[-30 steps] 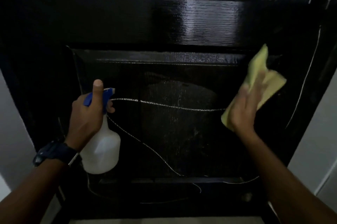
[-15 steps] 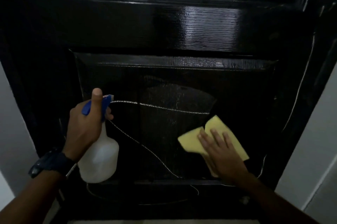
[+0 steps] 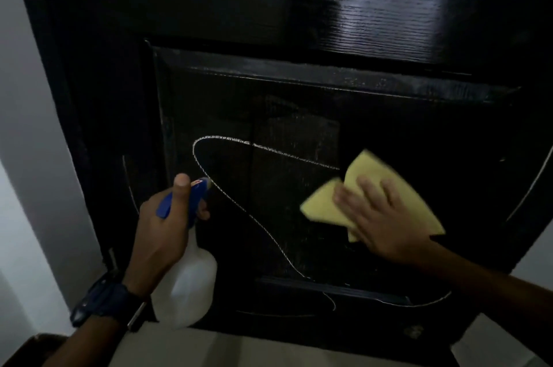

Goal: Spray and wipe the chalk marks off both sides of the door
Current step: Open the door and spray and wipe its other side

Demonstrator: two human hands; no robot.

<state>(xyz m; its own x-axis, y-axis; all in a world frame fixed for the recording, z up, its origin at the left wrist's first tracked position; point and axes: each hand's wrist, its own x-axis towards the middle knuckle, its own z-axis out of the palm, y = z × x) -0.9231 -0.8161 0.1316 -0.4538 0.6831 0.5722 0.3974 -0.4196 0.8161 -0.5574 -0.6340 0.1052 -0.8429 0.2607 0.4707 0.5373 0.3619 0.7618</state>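
Your right hand (image 3: 386, 217) lies flat with its fingers spread on the yellow cloth (image 3: 368, 205), pressing it against the lower panel of the black door (image 3: 389, 22). Nothing is pinched; the open palm spreads the push over the folded cloth, which probably suits broad strokes better than a bunched grip would. The cloth sits just at the right end of the looping chalk line (image 3: 239, 205), so that loop looks like your next target.

Your left hand (image 3: 163, 235) is curled round the neck of the spray bottle (image 3: 185, 286), thumb up along the blue spray head (image 3: 191, 196), with the nozzle turned toward the panel beside the chalk line. Held low and near the door like this, the bottle seems ready for another squirt without a change of grip. Whether a finger rests on the trigger is hidden behind the hand.

The door surface is glossy, with a wood grain that catches the light on the upper rail. The middle of the panel looks streaked and duller, likely damp. More chalk shows as a thin stroke at the far right edge (image 3: 535, 187), a curl below the panel (image 3: 332, 301), and a short mark on the left stile (image 3: 127, 175), so this side is far from done.

The room is dim. Pale wall (image 3: 33, 127) flanks the door on both sides, and light flooring (image 3: 269, 348) shows at its foot. A dark watch (image 3: 104, 301) sits on your left wrist.
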